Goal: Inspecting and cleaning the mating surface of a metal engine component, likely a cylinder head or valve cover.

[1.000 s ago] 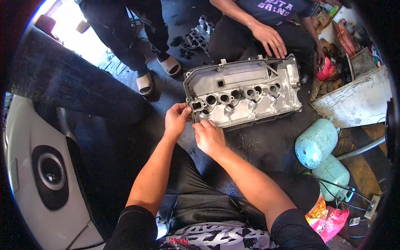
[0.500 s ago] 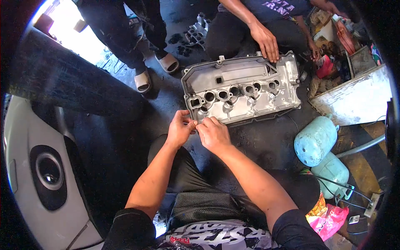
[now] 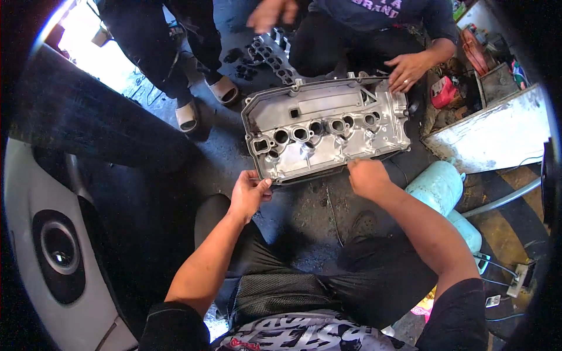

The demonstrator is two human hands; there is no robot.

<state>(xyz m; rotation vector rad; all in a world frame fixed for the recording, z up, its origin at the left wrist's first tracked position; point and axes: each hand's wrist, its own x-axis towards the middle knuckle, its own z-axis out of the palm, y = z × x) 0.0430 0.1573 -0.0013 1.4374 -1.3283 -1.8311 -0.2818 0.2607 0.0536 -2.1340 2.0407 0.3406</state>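
Metal engine cover (image 3: 325,128) lies crosswise ahead of you, between you and a seated co-worker (image 3: 366,41), its long sides running left to right with the right end a little farther off. Whatever bears its weight is hidden from this angle. Silvery face, pitted with a row of round openings, is turned up toward you; a squarish opening sits at the left end, a dark rim along the near edge.

Your left hand (image 3: 250,194): narrow, thumb and fingers pinching the near left corner of the cover. Your right hand (image 3: 370,179): fingers curled in at the near long edge, right of its middle; you cannot tell from here whether they grip it, as the fingertips are tucked from sight.

Co-worker: one hand (image 3: 408,70), wearing a ring, at the far right corner of the cover; the other, blurred, raised over a smaller metal casting (image 3: 272,57) on the dark floor (image 3: 225,155).

Round about: a standing person in pale sandals (image 3: 223,89) beyond the cover, to the left. Two turquoise cylinders (image 3: 438,184) on your right, one behind the other, near a worn white box (image 3: 489,134). Thin cable (image 3: 333,215) on the floor between your knees.
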